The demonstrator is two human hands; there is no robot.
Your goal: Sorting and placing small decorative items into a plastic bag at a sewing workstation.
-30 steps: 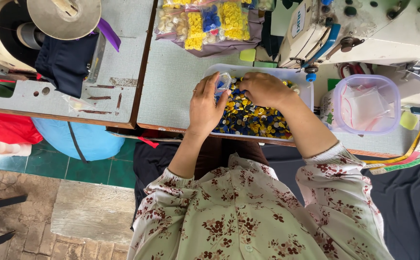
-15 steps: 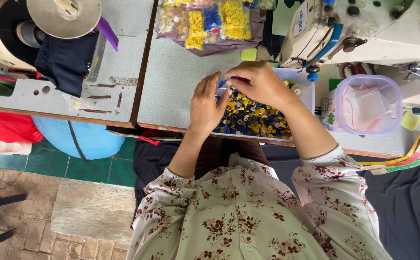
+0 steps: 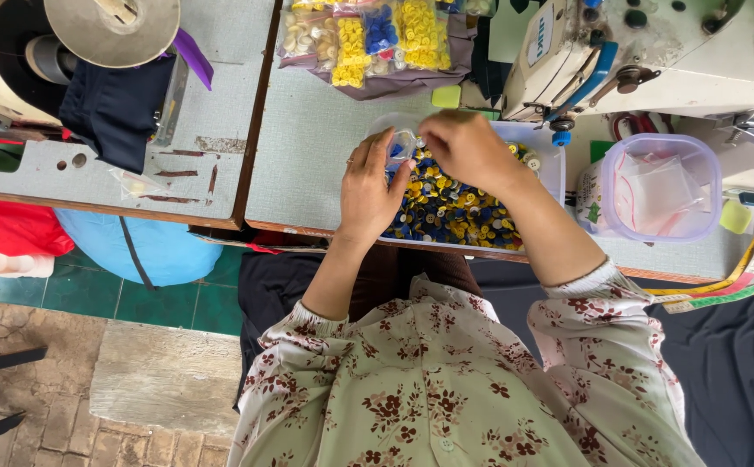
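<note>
Here's the left hand [image 3: 370, 192], fingers curled around a small clear plastic bag [image 3: 402, 144], pinching it upright at the far left end of the shallow white tray [image 3: 552, 169] on the pale grey desk [image 3: 316, 156]. The right hand [image 3: 466, 149] hovers just beside it, fingers bunched and turned down at the bag's mouth; whether they grip any buttons I cannot tell, they are hidden under the knuckles. Below both hands the tray brims with a loose heap of yellow and dark blue buttons [image 3: 455, 212]. It looks like the filling step, buttons going from heap into bag. The next move calls for a steady bag mouth and a neat pinch from the heap, so nothing spills over the tray's rim. Beyond the tray lie clear packets of sorted yellow, blue and cream buttons [image 3: 368, 35]. To the right stands a clear lilac-tinted plastic tub [image 3: 659, 187] with empty bags, near the cream sewing machine [image 3: 654, 52]. A striped measuring tape [image 3: 731, 285] trails off the desk edge.
</note>
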